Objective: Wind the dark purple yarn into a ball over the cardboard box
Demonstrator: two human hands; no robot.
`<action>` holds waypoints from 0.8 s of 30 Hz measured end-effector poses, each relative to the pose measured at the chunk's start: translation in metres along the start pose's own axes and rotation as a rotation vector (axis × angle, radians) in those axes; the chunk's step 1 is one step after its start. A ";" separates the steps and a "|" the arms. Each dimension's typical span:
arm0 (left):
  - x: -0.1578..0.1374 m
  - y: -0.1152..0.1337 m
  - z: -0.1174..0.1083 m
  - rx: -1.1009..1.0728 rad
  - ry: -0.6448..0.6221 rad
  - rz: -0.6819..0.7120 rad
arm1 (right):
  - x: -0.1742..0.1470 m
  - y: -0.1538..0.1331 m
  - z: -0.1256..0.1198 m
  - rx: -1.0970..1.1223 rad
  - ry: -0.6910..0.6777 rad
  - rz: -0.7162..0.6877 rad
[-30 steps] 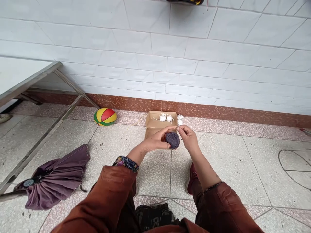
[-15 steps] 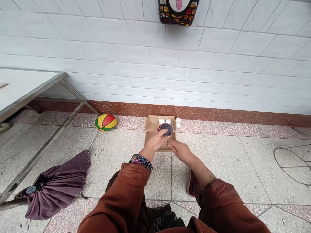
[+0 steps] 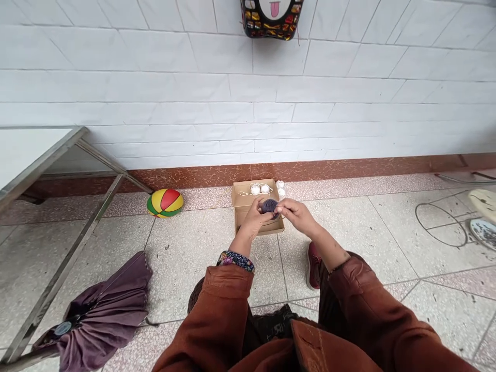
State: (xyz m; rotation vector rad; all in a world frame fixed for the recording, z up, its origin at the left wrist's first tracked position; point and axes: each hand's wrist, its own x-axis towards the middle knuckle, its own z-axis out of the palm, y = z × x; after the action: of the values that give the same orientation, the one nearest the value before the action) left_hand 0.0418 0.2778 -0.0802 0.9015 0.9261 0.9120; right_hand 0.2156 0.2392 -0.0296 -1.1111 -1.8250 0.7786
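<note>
A ball of dark purple-grey yarn point(image 3: 268, 206) is held above an open cardboard box point(image 3: 259, 230). My left hand point(image 3: 253, 218) is closed around the ball's left side. Against its right side, my right hand point(image 3: 296, 214) has its fingers pinched together; a strand between them is too small to make out. White yarn balls point(image 3: 260, 189) with loose ends lie in the raised lid part of the box. Beside that lid, on the right, more white balls point(image 3: 281, 188) rest on the floor.
A yellow, red and green ball point(image 3: 165, 203) lies near the wall. At left are a metal-framed table point(image 3: 58, 142) and a folded purple umbrella point(image 3: 112, 310). A black basket point(image 3: 271, 31) hangs on the wall. A wire ring stand point(image 3: 442, 227) is at right.
My right hand has moved up from below the yarn ball to its right side. The ball is turned in my left hand. The whole view has shifted slightly.
</note>
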 end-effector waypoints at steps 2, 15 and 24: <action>-0.009 -0.002 -0.003 0.002 -0.060 -0.050 | 0.008 0.009 0.002 -0.010 0.044 0.050; -0.047 0.013 -0.044 -0.358 0.187 0.167 | -0.033 0.034 0.133 0.155 0.049 0.407; -0.047 -0.014 -0.041 -0.069 0.304 0.165 | -0.090 0.038 0.100 -0.209 -0.168 0.071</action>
State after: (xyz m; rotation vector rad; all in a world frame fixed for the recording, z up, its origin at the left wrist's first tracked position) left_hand -0.0075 0.2398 -0.0949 0.8009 1.0832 1.2394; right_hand 0.1640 0.1651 -0.1363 -1.2821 -2.0540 0.7539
